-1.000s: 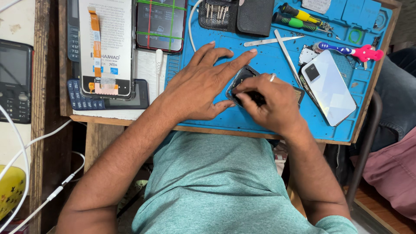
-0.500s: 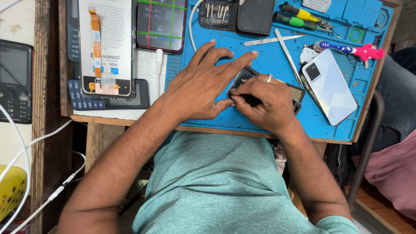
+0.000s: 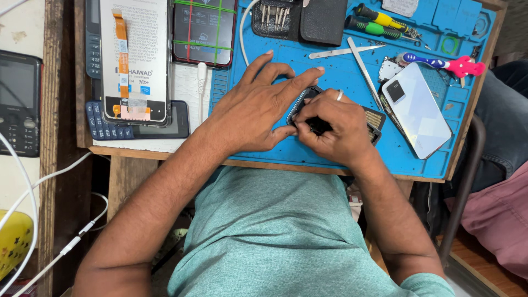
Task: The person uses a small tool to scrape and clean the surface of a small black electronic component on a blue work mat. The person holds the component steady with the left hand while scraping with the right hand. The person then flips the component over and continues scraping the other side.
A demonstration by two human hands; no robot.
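A dark opened phone (image 3: 369, 118) lies on the blue work mat (image 3: 335, 74), mostly hidden under both hands. My left hand (image 3: 256, 110) rests flat across its left end, fingers spread, thumb pressing its near edge. My right hand (image 3: 333, 129), with a ring on one finger, is curled over the phone's middle, fingertips pinched together on something small and dark that I cannot make out.
A white phone back cover (image 3: 418, 110) lies right of the hands. Tweezers (image 3: 364, 69), screwdrivers (image 3: 379, 22), a pink-handled brush (image 3: 445, 63) and a black tool pouch (image 3: 300, 19) sit at the mat's far side. A boxed screen (image 3: 135, 55) and phones lie left.
My right hand has slid a little left along the phone, closing toward my left thumb. The left hand has stayed in place.
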